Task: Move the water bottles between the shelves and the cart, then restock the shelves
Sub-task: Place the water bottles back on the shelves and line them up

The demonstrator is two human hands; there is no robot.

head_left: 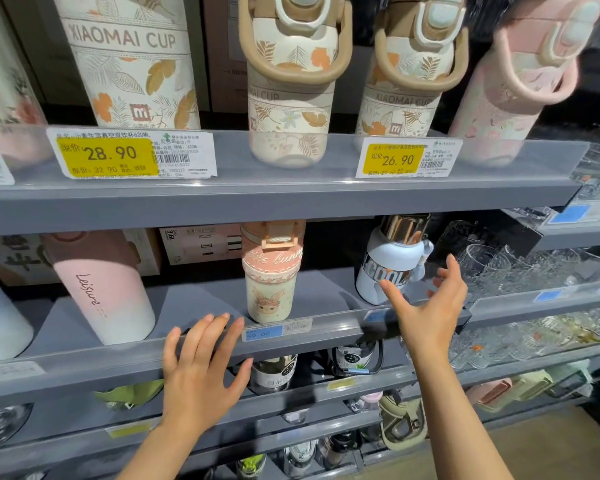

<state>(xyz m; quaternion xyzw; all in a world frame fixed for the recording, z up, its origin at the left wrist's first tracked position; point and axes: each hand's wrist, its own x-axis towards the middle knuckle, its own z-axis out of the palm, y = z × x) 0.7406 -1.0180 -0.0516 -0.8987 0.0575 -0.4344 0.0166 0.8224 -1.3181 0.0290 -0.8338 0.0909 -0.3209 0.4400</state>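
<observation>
Reaching for the white COOL bottle (390, 268), we've got our right hand (426, 306) spread, empty; left hand (201, 368) flat, empty, left of it. Next: grip.

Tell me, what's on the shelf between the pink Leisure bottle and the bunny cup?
Nothing: the head view shows bare grey shelf between the Leisure bottle and the bunny cup.

The tall leaf-patterned cream bottle (129, 60) at far left loses its top to the upper edge. The blurred pale pink bottle (513, 84) on the right hides its print. Lower-shelf dark bottles (274, 372) sit half-hidden behind the grey shelf rail (118, 368).
</observation>
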